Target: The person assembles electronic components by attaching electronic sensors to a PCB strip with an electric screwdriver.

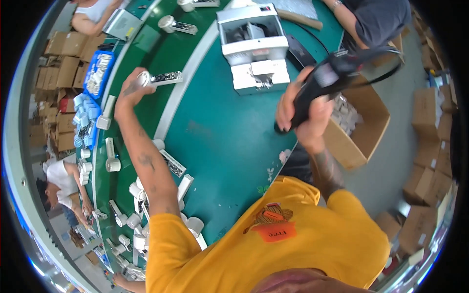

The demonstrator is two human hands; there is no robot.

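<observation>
My left hand (131,92) is stretched out over the green conveyor belt and closed round the round end of a white device (166,78). The device's open handle, with its inner parts exposed, points right. In front of me on the right, my right hand (312,119) grips a black electric screwdriver (325,80), tilted and blurred, with a dark cord looping off its upper end. A white screw feeder (254,49) with an open top stands on the green worktable (220,127), to the left of the screwdriver.
Several similar white devices (113,163) lie along the belt (146,39) and by my left arm. Blue bins (100,73) stand beyond it. An open cardboard box (361,141) with white parts is at right. Co-workers' arms (349,19) show at the far right and left.
</observation>
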